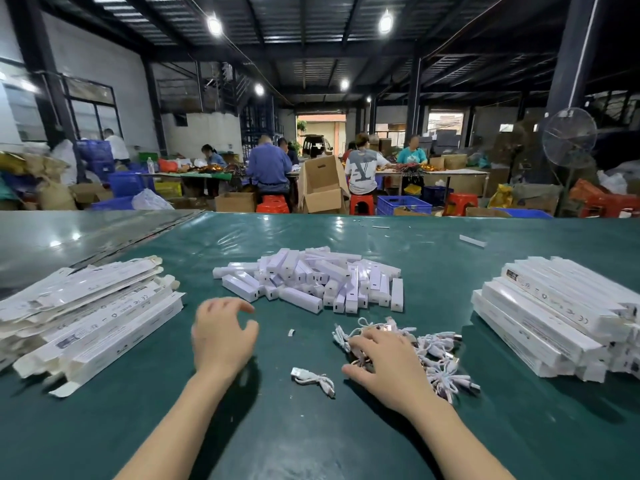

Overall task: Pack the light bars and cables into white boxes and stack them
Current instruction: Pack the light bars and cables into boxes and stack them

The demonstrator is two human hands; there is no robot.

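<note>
The right hand (pixel 384 365) lies spread on the cables (pixel 434 353) near the worktop (pixel 311 441)'s front edge, the left hand (pixel 223 336) hangs loose and empty just before the light bars (pixel 311 282) in the middle, so one pull could lift many tangled cables.

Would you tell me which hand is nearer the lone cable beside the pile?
Right. The right hand, on the cable pile, is just right of the lone cable; the left hand is farther left.

The flat boxes (pixel 97 317) run off left edge; packed boxes (pixel 554 317) off right.
</note>
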